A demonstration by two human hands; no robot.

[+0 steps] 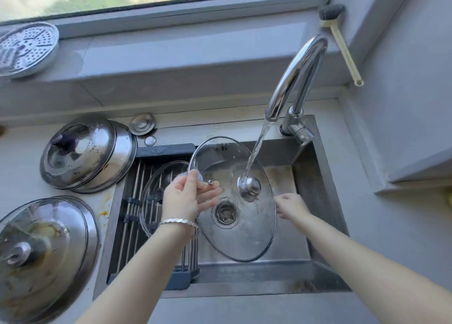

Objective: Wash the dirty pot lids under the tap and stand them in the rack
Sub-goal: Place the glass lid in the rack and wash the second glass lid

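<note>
The glass lid [244,238] hangs tilted over the sink [318,177], with the tap [296,74] stream striking its knob [249,188]. The left hand [186,196] pinches the left rim with fingers and thumb; the right hand [291,205] lies loose-fingered by the right rim, holding nothing visible. Best to turn the lid slowly so water sweeps both faces, with a firm grip on the wet rim

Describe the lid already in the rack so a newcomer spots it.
In the steel sink, a rod rack spans the left side. On it, beside the left hand, rests a clear glass lid. The counter lids are steel; the other glass lid is held under the tap.
</note>
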